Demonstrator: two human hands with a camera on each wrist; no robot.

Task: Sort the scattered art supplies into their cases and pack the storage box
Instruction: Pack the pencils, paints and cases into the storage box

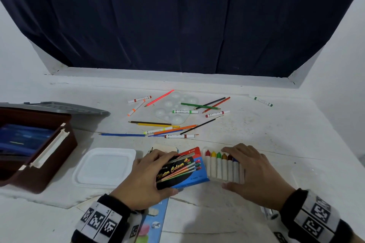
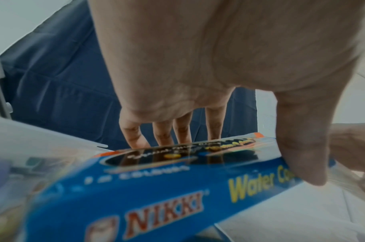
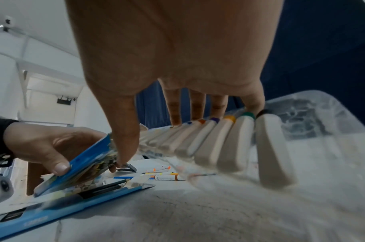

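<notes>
Paint tubes (image 1: 223, 165), white w/ coloured caps, sit in a row in a clear tray just right of the blue water colour box (image 1: 182, 169) on the counter (image 1: 276, 134). My left hand (image 1: 146, 177) grips the box; right hand (image 1: 254, 171) is curled round the tray ends. I judge it early: pencils & markers (image 1: 173, 122) lie scattered, storage box (image 1: 37, 150) open at left.

I face a dark navy curtain (image 1: 181, 19) hanging in soft folds within a white-framed recess. White walls (image 1: 17, 49) flank it on either side. A painted white sill (image 1: 162, 74) runs along its foot. Below me spreads a scuffed white tabletop (image 1: 266, 134), cracked near my edge, under even, flat light.
</notes>
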